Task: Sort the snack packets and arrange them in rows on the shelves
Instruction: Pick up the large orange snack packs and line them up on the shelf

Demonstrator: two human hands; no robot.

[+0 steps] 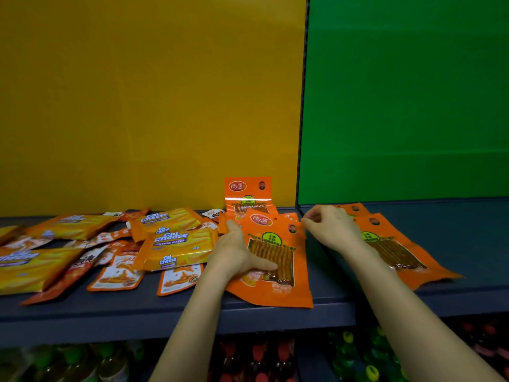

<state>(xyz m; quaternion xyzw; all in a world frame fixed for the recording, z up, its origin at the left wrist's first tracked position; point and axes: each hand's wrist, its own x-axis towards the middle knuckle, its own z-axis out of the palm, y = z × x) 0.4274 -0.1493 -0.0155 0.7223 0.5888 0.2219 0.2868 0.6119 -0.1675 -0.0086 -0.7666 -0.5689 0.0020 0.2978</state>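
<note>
Our left hand (pixel 237 252) holds the orange packets (pixel 278 274) near the front edge of the shelf (pixel 165 312), about the middle. The thumb lies across the top one and the fingers curl round the left side. Our right hand (pixel 330 230) hovers by the top right corner of that bunch with its fingers bent. We cannot tell if it pinches the corner or holds nothing.

More of the same kind lie flat in the right pile (pixel 405 257), just beside, under our right arm. One leaning packet (pixel 248 190) stands up against the yellow wall (pixel 151 106) at the back edge. The Cal Cheese packs (pixel 173 244) and small sachets (pixel 118 274) are mixed up along the left part of the shelf.

We think the step now is to gather the orange ones together. To do it well, we should tap the bunch so the edges line up, keep the pictures facing up, and hold firmly, since these look shiny and slippery. Then we lay them next to the right pile, straight with the front edge and not hanging over it.
</note>
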